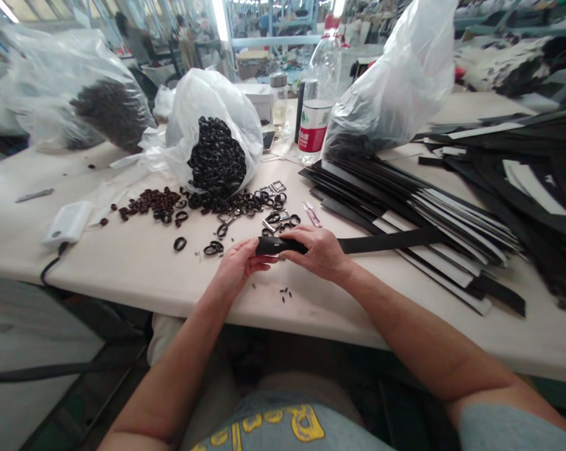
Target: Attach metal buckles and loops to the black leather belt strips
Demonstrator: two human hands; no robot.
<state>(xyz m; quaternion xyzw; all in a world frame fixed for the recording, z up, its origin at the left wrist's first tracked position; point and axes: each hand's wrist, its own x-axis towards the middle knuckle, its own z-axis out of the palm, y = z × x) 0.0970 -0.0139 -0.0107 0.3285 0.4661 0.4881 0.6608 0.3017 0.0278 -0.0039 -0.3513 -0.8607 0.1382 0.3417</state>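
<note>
My left hand (240, 263) and my right hand (317, 250) both grip the near end of a long black strap (386, 241) just above the white table (137, 269). The left fingers pinch the strap's tip. The right fingers curl over the strap a little further along. The rest of the strap runs off to the right onto a stack of black strips (433, 207). Loose black loops (212, 248) and metal buckles (276, 186) lie just beyond my hands.
A white bag of black loops (217, 156) lies open at the centre back. Two more plastic bags (396, 88) and a water bottle (318, 106) stand behind. A white charger (67, 223) sits at the left. Small snips (312, 214) rest near the strips.
</note>
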